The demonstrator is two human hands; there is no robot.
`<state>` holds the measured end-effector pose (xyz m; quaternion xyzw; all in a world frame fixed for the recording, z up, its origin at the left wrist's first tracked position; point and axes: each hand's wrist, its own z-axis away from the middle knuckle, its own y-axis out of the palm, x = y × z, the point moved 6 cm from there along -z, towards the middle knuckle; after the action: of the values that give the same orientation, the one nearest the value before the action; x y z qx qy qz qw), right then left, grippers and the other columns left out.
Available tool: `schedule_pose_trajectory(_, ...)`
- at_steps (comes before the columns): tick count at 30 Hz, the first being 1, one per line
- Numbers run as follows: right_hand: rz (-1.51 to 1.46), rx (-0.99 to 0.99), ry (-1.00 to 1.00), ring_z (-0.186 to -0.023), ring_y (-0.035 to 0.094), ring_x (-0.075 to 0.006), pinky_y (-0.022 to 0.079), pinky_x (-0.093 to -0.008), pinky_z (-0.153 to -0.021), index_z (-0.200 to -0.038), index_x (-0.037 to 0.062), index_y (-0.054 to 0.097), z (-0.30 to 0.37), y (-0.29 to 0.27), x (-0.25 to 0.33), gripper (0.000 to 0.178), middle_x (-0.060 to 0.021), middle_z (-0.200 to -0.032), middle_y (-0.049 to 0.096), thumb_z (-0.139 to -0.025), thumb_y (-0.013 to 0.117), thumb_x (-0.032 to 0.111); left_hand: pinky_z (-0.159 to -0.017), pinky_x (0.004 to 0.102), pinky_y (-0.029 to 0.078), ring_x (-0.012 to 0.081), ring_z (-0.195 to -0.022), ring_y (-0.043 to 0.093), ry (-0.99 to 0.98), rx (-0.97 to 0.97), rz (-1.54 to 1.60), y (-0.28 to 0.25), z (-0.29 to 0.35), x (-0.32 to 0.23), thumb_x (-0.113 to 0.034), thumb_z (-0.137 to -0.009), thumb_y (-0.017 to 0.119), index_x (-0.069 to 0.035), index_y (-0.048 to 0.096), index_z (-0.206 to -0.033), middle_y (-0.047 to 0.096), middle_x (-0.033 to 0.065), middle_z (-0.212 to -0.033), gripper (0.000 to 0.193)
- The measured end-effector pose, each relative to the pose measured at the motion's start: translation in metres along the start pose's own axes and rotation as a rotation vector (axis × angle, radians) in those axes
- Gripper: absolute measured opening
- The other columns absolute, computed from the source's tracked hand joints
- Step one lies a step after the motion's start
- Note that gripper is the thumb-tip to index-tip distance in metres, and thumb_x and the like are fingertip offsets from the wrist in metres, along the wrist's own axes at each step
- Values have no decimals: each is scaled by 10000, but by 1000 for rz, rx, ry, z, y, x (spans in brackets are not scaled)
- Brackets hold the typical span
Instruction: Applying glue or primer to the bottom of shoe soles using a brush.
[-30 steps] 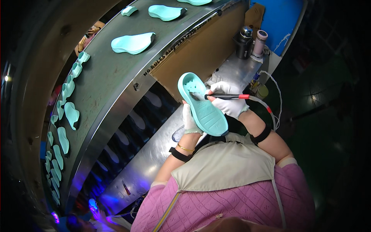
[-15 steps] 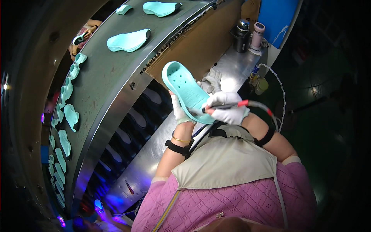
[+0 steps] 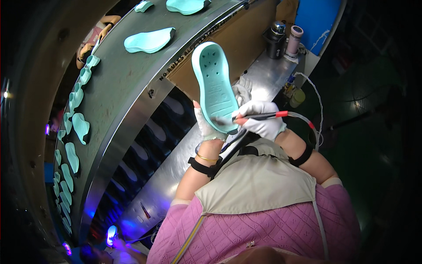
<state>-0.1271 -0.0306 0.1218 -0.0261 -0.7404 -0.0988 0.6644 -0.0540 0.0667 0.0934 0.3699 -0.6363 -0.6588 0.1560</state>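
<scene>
In front of me a turquoise foam shoe sole (image 3: 214, 81) is held nearly upright, its hollowed inner side facing me and its wide end at the top. My left hand (image 3: 205, 122), in a white glove with bare fingertips, grips it by the lower left edge; most of those fingers are behind the sole. A thin brush (image 3: 266, 115) with a dark handle, red bands and a trailing tube is pinched in my gloved right hand (image 3: 263, 121). Its blurred tip lies over the sole's lower end, close to the dark-coated edge.
To the left curves a green conveyor belt (image 3: 115, 83) carrying several turquoise soles (image 3: 149, 40). A co-worker's hands (image 3: 94, 44) show across it. Beneath its metal edge is a dark rack (image 3: 154, 132). Gloves (image 3: 242, 90), a black flask (image 3: 276, 39) and a pink bottle (image 3: 293, 42) sit on the metal bench (image 3: 171, 165).
The sole has turned more upright, its top end rising. My right hand stays near its lower end, with the brush tip shifted slightly. Soles on the belt have moved a little.
</scene>
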Motion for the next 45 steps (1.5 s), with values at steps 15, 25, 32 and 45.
schedule_pose_trajectory(15, 150, 267, -124, -796, 618, -107, 494, -256, -742, -844, 13, 662, 4, 11, 4, 128, -47, -847, 671, -750, 740, 50, -970, 538, 409, 407, -1159, 491, -123, -83, -159, -4, -8, -33, -585, -884, 374, -69, 329, -1393, 430, 248, -1327, 726)
schedule_pose_trajectory(25, -102, 346, -115, -894, 616, -145, 501, -265, -809, -944, 14, 615, -17, 26, 20, 249, -59, -924, 653, -726, 715, -51, -834, 350, 504, 218, -973, 611, -236, -197, -301, -34, -5, -51, -409, -927, 472, -15, 526, -1208, 618, 120, -1110, 487)
schedule_pose_trajectory(32, 301, 593, -50, -867, 638, -153, 500, -275, -792, -845, 54, 668, -25, 27, 8, 195, -67, -914, 681, -679, 758, 8, -850, 328, 474, 197, -1027, 557, -400, -375, -576, -60, 1, -57, -368, -898, 554, -137, 472, -1299, 567, 81, -1163, 470)
schedule_pose_trajectory(45, 422, 576, -32, -852, 616, -106, 487, -247, -783, -903, 36, 660, -40, 4, 38, 185, -43, -903, 666, -731, 726, 14, -884, 348, 478, 221, -1006, 593, -327, -407, -622, -51, 4, -72, -373, -918, 516, -48, 481, -1266, 587, 118, -1163, 478)
